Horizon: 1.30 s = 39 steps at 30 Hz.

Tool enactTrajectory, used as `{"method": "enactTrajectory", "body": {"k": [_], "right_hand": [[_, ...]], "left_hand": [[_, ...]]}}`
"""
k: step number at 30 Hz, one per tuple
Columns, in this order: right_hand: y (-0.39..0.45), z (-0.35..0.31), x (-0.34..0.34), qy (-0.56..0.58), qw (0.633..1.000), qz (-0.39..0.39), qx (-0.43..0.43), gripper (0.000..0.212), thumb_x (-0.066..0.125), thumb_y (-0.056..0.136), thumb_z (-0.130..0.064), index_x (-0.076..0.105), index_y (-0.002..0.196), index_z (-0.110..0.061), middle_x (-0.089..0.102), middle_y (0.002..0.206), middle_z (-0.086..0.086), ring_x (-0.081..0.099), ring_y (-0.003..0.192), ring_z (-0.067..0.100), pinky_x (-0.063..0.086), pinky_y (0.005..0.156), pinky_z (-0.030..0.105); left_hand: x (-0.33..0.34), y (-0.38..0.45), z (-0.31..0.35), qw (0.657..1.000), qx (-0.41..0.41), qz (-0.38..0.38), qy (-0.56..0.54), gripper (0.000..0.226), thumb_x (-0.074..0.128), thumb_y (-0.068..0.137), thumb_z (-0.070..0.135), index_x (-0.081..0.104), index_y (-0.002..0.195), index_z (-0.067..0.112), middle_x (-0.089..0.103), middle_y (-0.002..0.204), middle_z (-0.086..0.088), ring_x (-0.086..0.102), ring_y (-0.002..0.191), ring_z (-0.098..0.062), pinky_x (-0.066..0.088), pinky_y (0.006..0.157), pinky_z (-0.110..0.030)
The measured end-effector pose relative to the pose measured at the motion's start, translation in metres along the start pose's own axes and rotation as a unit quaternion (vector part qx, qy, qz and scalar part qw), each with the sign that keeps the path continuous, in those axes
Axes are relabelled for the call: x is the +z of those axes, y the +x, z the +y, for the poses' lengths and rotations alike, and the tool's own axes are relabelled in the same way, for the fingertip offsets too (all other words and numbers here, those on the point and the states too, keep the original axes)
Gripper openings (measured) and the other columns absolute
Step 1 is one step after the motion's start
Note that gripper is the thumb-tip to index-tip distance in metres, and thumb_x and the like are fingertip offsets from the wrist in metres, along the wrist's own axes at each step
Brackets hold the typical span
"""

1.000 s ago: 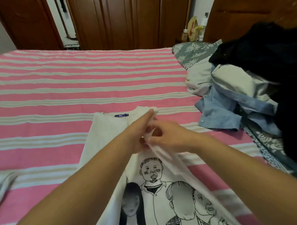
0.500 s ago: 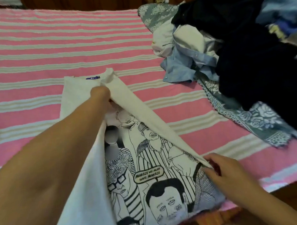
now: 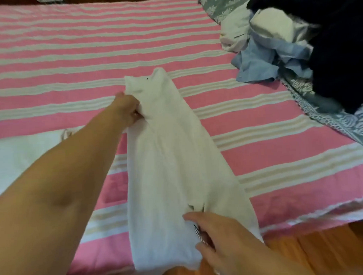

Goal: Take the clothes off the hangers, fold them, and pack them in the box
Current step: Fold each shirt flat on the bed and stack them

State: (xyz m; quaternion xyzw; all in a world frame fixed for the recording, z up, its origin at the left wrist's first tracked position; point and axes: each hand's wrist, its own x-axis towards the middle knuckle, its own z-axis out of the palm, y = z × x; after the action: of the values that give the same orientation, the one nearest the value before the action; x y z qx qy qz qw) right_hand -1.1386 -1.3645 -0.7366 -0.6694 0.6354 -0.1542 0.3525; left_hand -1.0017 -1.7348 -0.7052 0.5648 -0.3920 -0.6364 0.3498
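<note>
A second before, your two hands met near the collar and the printed faces lay face up; half a second before, you were drawing the right edge across. At this moment the white T-shirt (image 3: 177,158) lay on the pink striped bed (image 3: 70,48) as a long narrow strip, plain side up, its hem hanging past the near edge of the bed. The lengthwise fold looked done, so I judge the cross folds were what remained before packing.

Your left hand (image 3: 128,110) had its grip clamped on the shirt's left edge just below the collar, fingers curled into the cloth. Your right hand (image 3: 216,230) lay on the hem end with the fingers fairly straight; a sliver of the black print showed under them, and I cannot tell whether the thumb pinched the cloth.

The pile of unfolded clothes (image 3: 286,41) sat at the far right, well apart from the shirt. A white cloth (image 3: 22,155) lay beside your left forearm, cut off at the frame edge. No box and no hangers were in view.
</note>
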Motion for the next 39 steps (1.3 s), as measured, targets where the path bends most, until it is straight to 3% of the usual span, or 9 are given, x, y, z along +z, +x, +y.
{"method": "enactTrajectory", "body": {"k": [5,8,11,15,17,20,26,33,39], "right_hand": [[-0.004,-0.002,0.001,-0.035,0.999,0.024,-0.026,0.064,0.058,0.085,-0.029,0.031,0.135,-0.057,0.047,0.127,-0.036,0.047,0.105,-0.022,0.032,0.092,-0.001],[0.002,-0.013,-0.003,-0.037,0.998,-0.010,-0.048,0.049,0.047,0.077,-0.053,0.046,0.124,-0.064,0.063,0.118,-0.021,0.061,0.100,-0.004,0.045,0.093,0.015],[0.001,-0.019,-0.019,-0.113,0.990,-0.032,-0.080,0.035,0.067,0.064,-0.069,0.072,0.086,-0.043,0.068,0.084,-0.013,0.061,0.072,0.004,0.050,0.083,0.022],[0.076,-0.015,-0.096,-0.024,0.993,0.107,-0.047,0.025,0.059,0.095,-0.037,0.056,0.116,-0.050,0.063,0.092,-0.019,0.060,0.074,0.009,0.042,0.066,0.013],[0.141,0.002,-0.132,-0.073,0.979,0.186,-0.030,0.025,0.057,0.098,-0.019,0.066,0.115,-0.036,0.064,0.089,-0.019,0.059,0.076,0.005,0.039,0.069,0.012],[0.248,0.022,-0.174,-0.168,0.970,0.173,-0.007,0.034,0.050,0.097,-0.004,0.067,0.124,-0.016,0.065,0.118,0.001,0.061,0.102,0.018,0.044,0.088,0.025],[0.409,0.011,-0.200,-0.316,0.938,0.131,-0.061,0.045,0.052,0.100,-0.010,0.053,0.142,-0.022,0.048,0.150,0.006,0.039,0.140,0.030,0.025,0.114,0.037],[0.489,0.029,-0.222,-0.393,0.915,0.069,-0.063,0.027,0.051,0.100,-0.026,0.067,0.120,-0.018,0.059,0.132,0.010,0.045,0.130,0.032,0.028,0.109,0.039],[0.496,0.060,-0.275,-0.441,0.891,0.101,0.029,0.030,0.047,0.100,-0.031,0.066,0.120,-0.019,0.060,0.127,0.013,0.047,0.126,0.036,0.032,0.112,0.049]], "left_hand": [[0.020,0.004,0.023,0.991,0.124,-0.033,0.027,0.047,0.045,0.096,-0.011,0.061,0.135,0.010,0.068,0.112,-0.012,0.069,0.088,-0.023,0.062,0.073,-0.036],[0.035,0.004,0.050,0.987,0.146,-0.059,0.010,0.037,0.043,0.101,-0.006,0.067,0.124,0.011,0.069,0.101,-0.007,0.069,0.080,-0.020,0.060,0.067,-0.033],[0.030,0.014,0.043,0.990,0.114,-0.067,0.039,0.047,0.036,0.096,-0.009,0.063,0.127,0.013,0.067,0.096,-0.008,0.065,0.076,-0.022,0.059,0.064,-0.037],[-0.003,0.043,-0.009,0.998,0.051,-0.040,-0.002,0.062,0.031,0.089,-0.019,0.051,0.142,0.006,0.065,0.116,-0.017,0.068,0.094,-0.030,0.059,0.064,-0.038],[-0.008,0.054,-0.016,0.996,0.055,-0.050,-0.057,0.065,0.031,0.089,-0.021,0.044,0.147,0.005,0.062,0.126,-0.019,0.068,0.100,-0.031,0.060,0.062,-0.034],[-0.004,0.060,-0.018,0.993,0.071,-0.059,-0.069,0.068,0.030,0.088,-0.022,0.044,0.149,0.007,0.063,0.125,-0.014,0.069,0.100,-0.031,0.060,0.062,-0.033],[-0.001,0.076,-0.028,0.993,0.117,-0.020,0.004,0.062,0.044,0.087,-0.011,0.057,0.139,0.021,0.066,0.120,-0.009,0.070,0.098,-0.031,0.062,0.083,-0.044],[0.000,0.089,-0.023,0.993,0.116,0.004,0.037,0.057,0.045,0.080,-0.011,0.073,0.115,0.024,0.072,0.117,-0.007,0.071,0.101,-0.028,0.061,0.088,-0.044],[0.030,0.106,0.016,0.996,0.076,-0.028,0.034,0.057,0.033,0.085,-0.020,0.073,0.100,0.018,0.072,0.094,-0.017,0.069,0.069,-0.025,0.058,0.057,-0.030]]}}
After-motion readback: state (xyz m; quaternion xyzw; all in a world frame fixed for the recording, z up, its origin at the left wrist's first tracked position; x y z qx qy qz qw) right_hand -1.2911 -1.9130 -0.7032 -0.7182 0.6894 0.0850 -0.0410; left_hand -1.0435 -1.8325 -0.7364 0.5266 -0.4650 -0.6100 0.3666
